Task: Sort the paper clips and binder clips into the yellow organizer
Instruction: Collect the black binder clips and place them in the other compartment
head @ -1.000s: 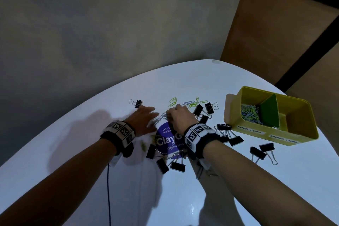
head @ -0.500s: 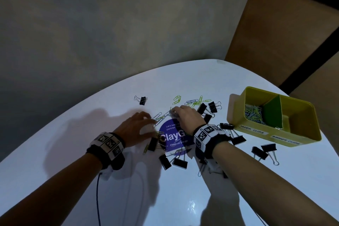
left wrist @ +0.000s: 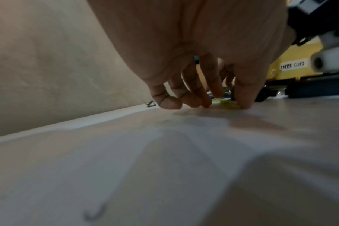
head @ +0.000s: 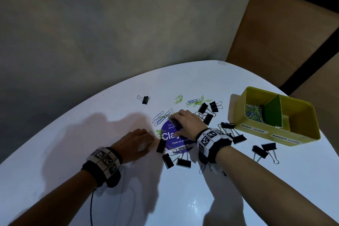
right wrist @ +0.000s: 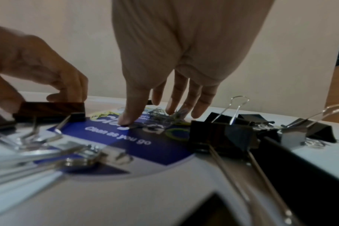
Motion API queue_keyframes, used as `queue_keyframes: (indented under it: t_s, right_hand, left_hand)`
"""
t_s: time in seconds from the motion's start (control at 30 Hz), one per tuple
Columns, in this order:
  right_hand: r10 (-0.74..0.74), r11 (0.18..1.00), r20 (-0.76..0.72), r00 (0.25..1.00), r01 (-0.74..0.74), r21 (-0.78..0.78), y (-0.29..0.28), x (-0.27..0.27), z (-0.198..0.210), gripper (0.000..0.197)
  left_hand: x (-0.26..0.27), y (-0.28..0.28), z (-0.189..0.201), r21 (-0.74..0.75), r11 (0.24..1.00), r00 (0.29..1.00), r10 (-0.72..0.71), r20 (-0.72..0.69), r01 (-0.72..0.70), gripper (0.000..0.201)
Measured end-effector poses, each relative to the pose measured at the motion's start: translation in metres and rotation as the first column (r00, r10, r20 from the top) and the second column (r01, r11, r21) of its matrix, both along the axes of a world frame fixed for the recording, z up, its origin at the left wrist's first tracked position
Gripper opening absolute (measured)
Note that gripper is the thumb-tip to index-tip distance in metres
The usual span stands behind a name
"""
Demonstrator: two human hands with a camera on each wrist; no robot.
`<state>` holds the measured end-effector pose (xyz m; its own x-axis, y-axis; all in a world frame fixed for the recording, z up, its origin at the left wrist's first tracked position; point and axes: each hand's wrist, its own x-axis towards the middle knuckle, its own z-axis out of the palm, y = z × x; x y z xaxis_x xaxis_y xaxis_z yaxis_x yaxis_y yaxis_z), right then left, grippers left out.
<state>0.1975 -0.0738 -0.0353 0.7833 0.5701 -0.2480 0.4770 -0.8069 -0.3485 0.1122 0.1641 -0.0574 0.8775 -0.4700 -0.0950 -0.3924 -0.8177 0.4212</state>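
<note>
Your right hand (head: pixel 185 123) has fingers spread over the paper clips (right wrist: pixel 164 114) (nothing pinched yet); rake them together, then lift.

Left hand (head: pixel 136 142) loosely curled, empty.

Yellow organizer (head: pixel 297 139), right side of the head view: two white labels are showing on its near wall, hand-lettered. Left label (head: pixel 254 131) is reading "PAPER CLIPS", also legible at the right edge of the left wrist view (left wrist: pixel 292 66). Right label (head: pixel 285 139) is reading "BINDER CLIPS", slightly blurred.

Round blue sticker (head: pixel 171 140) on the table, frame centre: white letters "Cla…" are showing, then "Clean as you go" (right wrist: pixel 117 135) beneath. Small lines at its top are partly covered, unreadable.

Wristbands are carrying black-and-white square code patterns (head: pixel 208 136), no letters.
</note>
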Motion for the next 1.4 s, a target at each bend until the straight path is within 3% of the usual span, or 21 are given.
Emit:
queue_keyframes:
  t_s: [0.1,0.2,0.37,0.47,0.6,0.77,1.0,1.1,1.27,1.4]
  right_hand:
    - [-0.052,0.998,0.002,0.999,0.052,0.043,0.0,-0.001,0.0,0.063]
    - [-0.117,0.991,-0.003,0.993,0.117,0.071,-0.003,0.0,0.001,0.06]
    - [-0.205,0.972,-0.021,0.979,0.206,0.111,-0.003,0.0,0.003,0.06]
    - [-0.174,0.983,-0.029,0.984,0.176,0.053,0.006,-0.003,0.0,0.061]
    - [-0.161,0.986,0.006,0.987,0.161,0.036,0.01,0.0,-0.003,0.04]
    - [-0.17,0.985,0.051,0.984,0.168,0.047,0.007,0.002,-0.002,0.027]
    - [-0.261,0.952,0.008,0.965,0.256,0.165,0.007,0.005,0.001,0.033]
    - [-0.288,0.928,0.006,0.958,0.277,0.247,0.003,0.005,0.001,0.028]
    - [-0.368,0.825,-0.044,0.929,0.348,0.446,-0.007,0.008,0.004,0.015]
    - [-0.444,0.717,-0.105,0.89,0.424,0.553,-0.016,0.008,0.015,0.013]
  left_hand:
    - [0.013,-0.002,-0.001,-0.027,1.0,1.0,-0.014,-0.026,0.013,0.022]
    - [0.035,-0.02,0.007,-0.053,0.997,0.997,0.06,-0.045,-0.063,0.018]
    - [0.051,-0.036,0.019,0.047,0.995,0.994,0.093,-0.062,-0.09,0.04]
    - [0.05,-0.039,0.011,0.173,0.983,0.995,0.076,-0.064,-0.064,0.049]
    - [0.065,-0.038,0.002,0.185,0.969,0.985,0.169,-0.01,-0.165,0.032]
    - [0.076,-0.044,0.003,0.145,0.977,0.988,0.153,0.035,-0.157,0.018]
    - [0.081,-0.049,0.01,0.125,0.949,0.957,0.29,0.02,-0.29,0.032]
    - [0.082,-0.044,0.009,0.199,0.935,0.956,0.293,0.026,-0.292,0.023]
    - [0.082,-0.032,0.02,-0.082,0.894,0.897,0.435,-0.072,-0.44,0.019]
    - [0.082,-0.022,0.037,-0.336,0.797,0.864,0.448,-0.231,-0.503,0.009]
